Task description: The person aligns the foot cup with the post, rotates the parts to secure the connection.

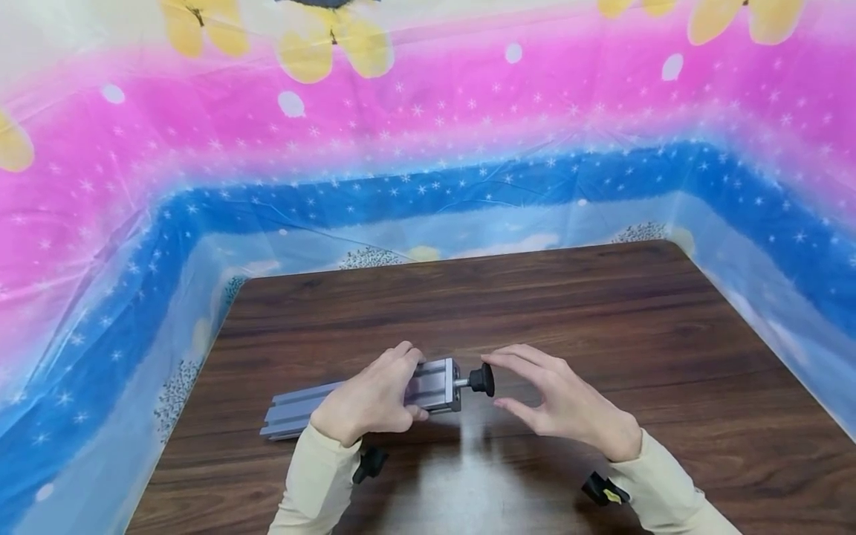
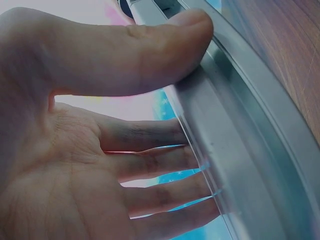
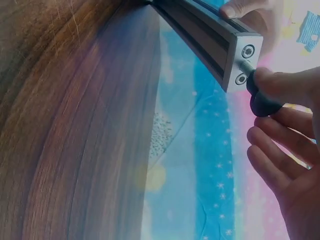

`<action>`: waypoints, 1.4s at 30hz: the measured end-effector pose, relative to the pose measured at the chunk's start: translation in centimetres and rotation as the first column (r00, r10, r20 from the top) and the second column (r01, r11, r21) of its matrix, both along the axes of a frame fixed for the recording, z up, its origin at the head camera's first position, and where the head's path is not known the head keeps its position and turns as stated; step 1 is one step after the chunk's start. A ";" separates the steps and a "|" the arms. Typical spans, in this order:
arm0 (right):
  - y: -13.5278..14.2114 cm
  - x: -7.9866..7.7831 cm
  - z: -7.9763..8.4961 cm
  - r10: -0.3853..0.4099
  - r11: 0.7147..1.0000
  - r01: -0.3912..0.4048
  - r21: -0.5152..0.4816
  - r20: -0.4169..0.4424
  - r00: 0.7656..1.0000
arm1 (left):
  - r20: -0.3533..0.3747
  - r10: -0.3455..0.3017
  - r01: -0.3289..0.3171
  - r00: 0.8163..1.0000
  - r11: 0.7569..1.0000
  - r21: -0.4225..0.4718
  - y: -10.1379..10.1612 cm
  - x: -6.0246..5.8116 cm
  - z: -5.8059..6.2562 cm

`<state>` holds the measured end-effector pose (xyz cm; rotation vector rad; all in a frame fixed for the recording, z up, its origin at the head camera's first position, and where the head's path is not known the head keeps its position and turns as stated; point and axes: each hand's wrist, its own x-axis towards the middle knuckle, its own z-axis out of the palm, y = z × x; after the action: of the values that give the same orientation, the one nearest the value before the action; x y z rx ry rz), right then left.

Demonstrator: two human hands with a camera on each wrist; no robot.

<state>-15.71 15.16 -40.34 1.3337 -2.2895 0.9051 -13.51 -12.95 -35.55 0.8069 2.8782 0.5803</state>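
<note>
My left hand (image 1: 374, 394) grips a grey aluminium profile (image 1: 301, 410) from above near its right end. In the left wrist view the thumb presses on one side of the grooved profile (image 2: 250, 135), with the other fingers behind it. A flat end plate (image 3: 231, 75) with two socket-head screws caps the profile. From it sticks out a threaded rod (image 3: 246, 67) carrying a black knob (image 1: 483, 380). Thumb and fingers of my right hand (image 1: 562, 397) pinch that knob at its rim; the right wrist view shows the thumb lying over the knob (image 3: 264, 106).
A dark wood-grain table (image 1: 535, 312) lies under both hands. Pink and blue printed cloth (image 1: 468, 126) hangs around its back and sides. Black wrist mounts (image 1: 370, 465) sit on both forearms, over cream sleeves (image 1: 310, 475).
</note>
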 end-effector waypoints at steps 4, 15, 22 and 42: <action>-0.1 -0.3 0.0 0.009 1.000 -0.009 -0.003 -0.012 1.000 | -0.005 -0.009 0.009 1.000 1.000 -0.003 0.0 0.0 0.0; -0.8 -0.5 -0.4 -0.125 0.991 0.123 0.044 0.041 0.991 | 0.012 0.000 0.000 1.000 1.000 -0.024 0.3 0.2 0.1; -0.6 -0.2 -0.4 -0.146 0.989 0.143 0.047 0.085 0.986 | 0.006 -0.002 0.002 1.000 1.000 -0.022 0.4 0.3 0.0; -0.6 -0.2 -0.5 -0.073 0.997 0.075 -0.019 0.057 0.996 | 0.002 -0.012 0.012 1.000 1.000 -0.022 0.5 0.3 -0.1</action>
<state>-15.88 14.60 -40.84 1.2208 -2.3479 0.9515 -13.17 -12.49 -35.67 0.8190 2.8710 0.5474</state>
